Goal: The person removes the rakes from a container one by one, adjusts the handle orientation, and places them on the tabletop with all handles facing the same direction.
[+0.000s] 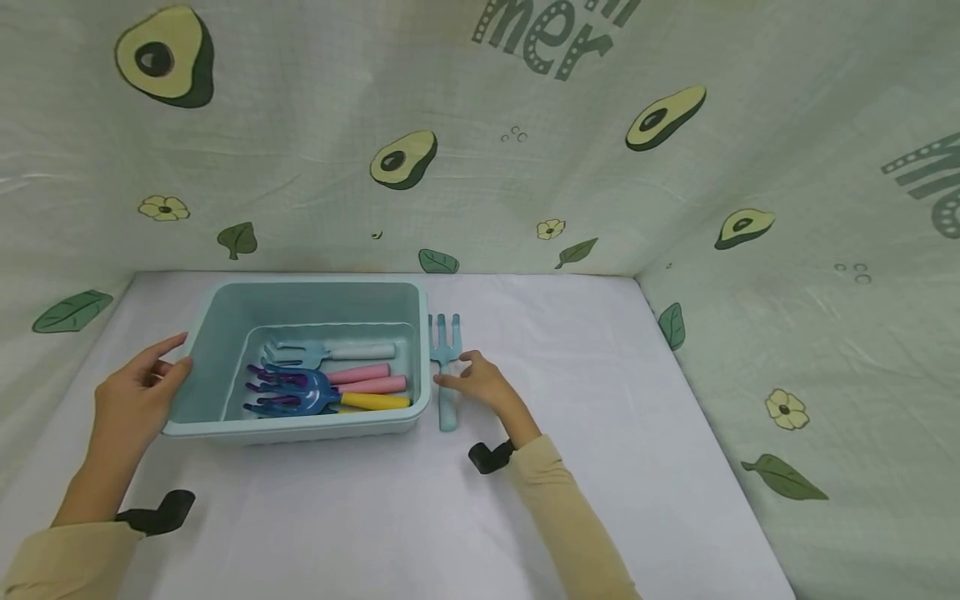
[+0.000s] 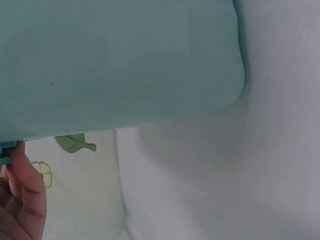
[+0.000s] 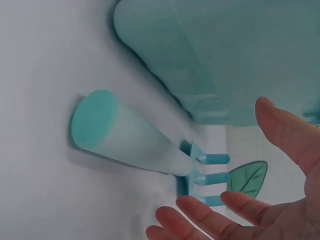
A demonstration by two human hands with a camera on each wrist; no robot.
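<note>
1. A light-blue, three-tined plastic hand fork lies on the white cloth-covered table, just outside the right wall of a pale teal, rectangular plastic bin.
2. Its long axis runs nearly parallel to that wall: tines toward the table's back edge, thick handle end beside the bin's front-right corner. The right wrist view shows a gap between handle and bin.
3. The right hand is much the nearer, above the handle from the table's right-edge side, thumb and fingers spread apart across it; no grip shows, and contact I cannot tell.
4. The left hand pinches the bin's left rim, the bin's full width from the fork.
</note>
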